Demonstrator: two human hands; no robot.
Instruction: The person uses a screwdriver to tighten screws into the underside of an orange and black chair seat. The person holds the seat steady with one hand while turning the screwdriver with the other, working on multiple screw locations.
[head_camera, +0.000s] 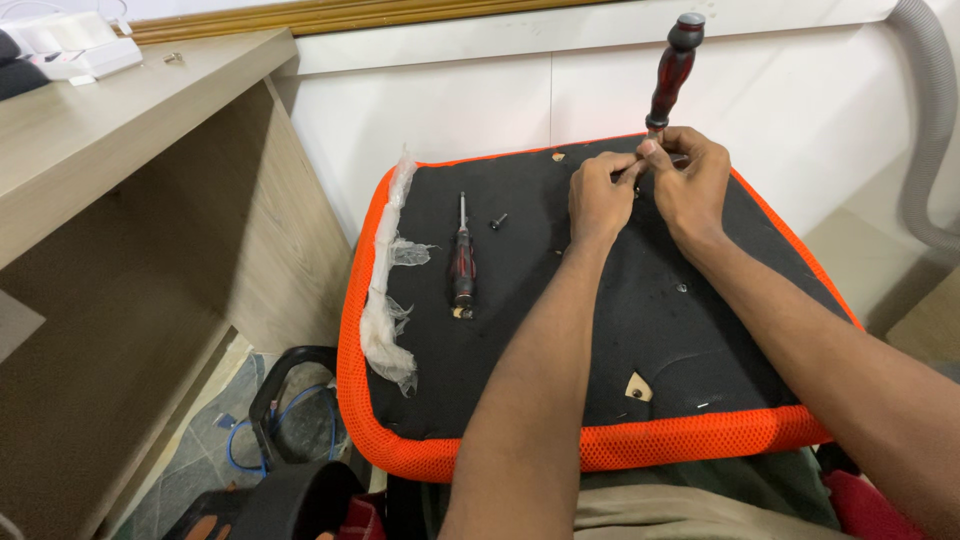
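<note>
Seat cushion (660, 330): upturned, black fabric underside, bright orange mesh rim, small screw holes in the cloth

Plastic wrap (385, 300): crumpled clear film in a strip along the cushion's left edge

Screwdriver, upright (672, 75): glossy red-and-black handle with grey cap, standing near the cushion's far edge; its tip is hidden behind the fingers

Left hand (600, 195): fingers pinched closed at the base of the upright screwdriver; what they pinch is too small to tell

Right hand (690, 180): fingers curled shut about the lower shaft, touching the left hand

Second screwdriver (462, 265): lying flat on the fabric, red-black handle, well left of the hands

Loose screw (497, 221): dark, just beside that tool

Wooden desk (120, 200): pale laminate, left

Grey ribbed hose (930, 120): far right
</note>
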